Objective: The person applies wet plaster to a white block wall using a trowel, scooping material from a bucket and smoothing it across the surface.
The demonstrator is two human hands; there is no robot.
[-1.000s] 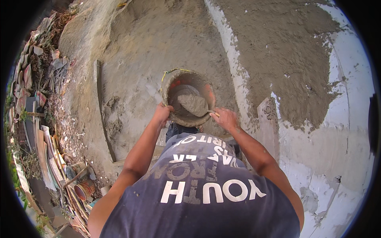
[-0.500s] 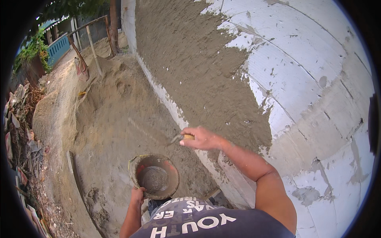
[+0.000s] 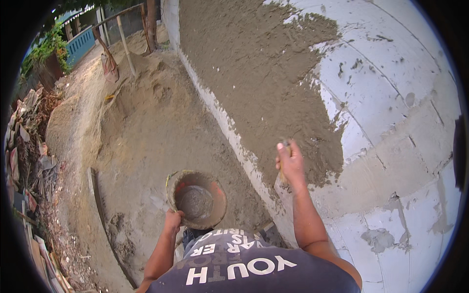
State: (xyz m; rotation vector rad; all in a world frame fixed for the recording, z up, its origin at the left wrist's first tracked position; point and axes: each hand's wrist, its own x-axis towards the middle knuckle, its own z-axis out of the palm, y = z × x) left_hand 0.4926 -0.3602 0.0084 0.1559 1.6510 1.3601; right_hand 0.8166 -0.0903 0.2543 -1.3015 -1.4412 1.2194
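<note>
My left hand (image 3: 175, 219) grips the near left rim of a round mortar bucket (image 3: 221, 191), crusted grey outside with reddish patches inside. Wet grey mortar (image 3: 195, 202) lies in its bottom. My right hand (image 3: 292, 167) is closed round the wooden handle of a trowel (image 3: 287, 148), raised in front of the wall; its blade does not show clearly. Behind that hand, rough wet mortar (image 3: 254, 83) covers a broad stretch of the wall, ending raggedly against pale bare blocks (image 3: 371, 93).
A sand heap (image 3: 141, 93) rises ahead on the left, with wooden poles (image 3: 126, 46) and a hanging sack (image 3: 110, 68) behind it. A long board (image 3: 100, 210) lies on the ground at left. Rubbish and dry leaves (image 3: 31, 141) line the far left edge.
My right hand has swung from beside the bucket up and right toward the wall with the trowel. Fresh mortar now covers more of the pale blocks at the upper right. My left hand still holds the bucket.
</note>
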